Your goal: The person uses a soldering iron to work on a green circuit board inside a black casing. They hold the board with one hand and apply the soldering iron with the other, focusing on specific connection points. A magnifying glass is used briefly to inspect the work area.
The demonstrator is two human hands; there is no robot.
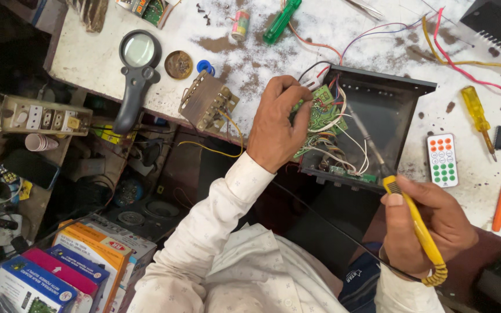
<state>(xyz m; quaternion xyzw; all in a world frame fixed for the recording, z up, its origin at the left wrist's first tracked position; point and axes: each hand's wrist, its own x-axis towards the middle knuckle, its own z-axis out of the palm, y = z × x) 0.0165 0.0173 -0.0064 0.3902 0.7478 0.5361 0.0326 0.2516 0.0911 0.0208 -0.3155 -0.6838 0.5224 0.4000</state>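
Stained white workbench [105, 64], perhaps cluttered shelves

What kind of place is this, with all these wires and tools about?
Most likely an electronics repair bench. A soldering iron sits in the right hand, the left hand holds a green circuit board, and a transformer lies nearby.

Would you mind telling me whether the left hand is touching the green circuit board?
Touching. The head view shows the left hand with its fingers wrapped over the left edge of the green circuit board, holding it at the open black case.
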